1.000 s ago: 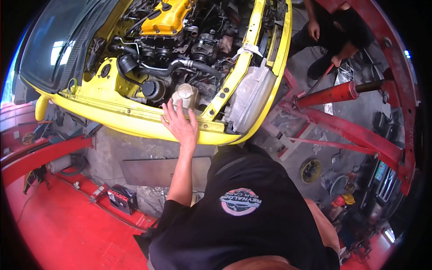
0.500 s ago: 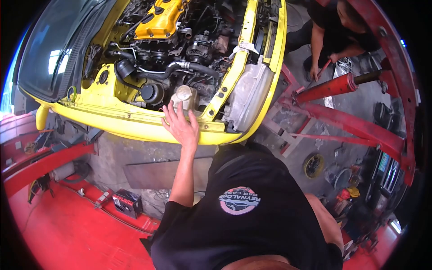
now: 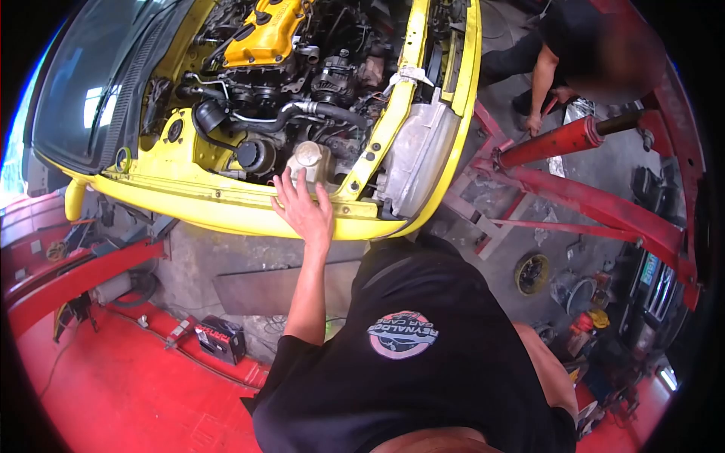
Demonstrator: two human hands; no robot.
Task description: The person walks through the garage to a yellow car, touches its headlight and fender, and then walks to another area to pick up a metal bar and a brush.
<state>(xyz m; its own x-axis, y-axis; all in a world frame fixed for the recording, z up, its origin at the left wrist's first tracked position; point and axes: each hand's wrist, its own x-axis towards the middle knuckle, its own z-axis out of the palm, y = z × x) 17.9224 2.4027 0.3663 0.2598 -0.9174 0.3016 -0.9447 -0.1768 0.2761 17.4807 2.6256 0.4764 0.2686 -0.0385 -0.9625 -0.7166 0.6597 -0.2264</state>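
The left hand (image 3: 303,210) lies palm down on the top edge of the yellow fender (image 3: 189,198), its fingers (image 3: 291,181) spread and loose, gripping nothing. They point up the picture into the engine bay, across the fender's length. The longest fingertips reach the whitish reservoir (image 3: 310,160) with its round cap, just inside the edge; whether they touch it I cannot tell. The fender's long axis runs from the windshield (image 3: 75,83) at the left to the headlight (image 3: 419,155) at the right, so the car's nose points right. Deeper in the bay a yellow valve cover (image 3: 266,32) sits above a black hose (image 3: 306,112). The right hand is out of sight. At the upper right, another person's hand (image 3: 535,121) hangs near a red hydraulic ram (image 3: 555,142).
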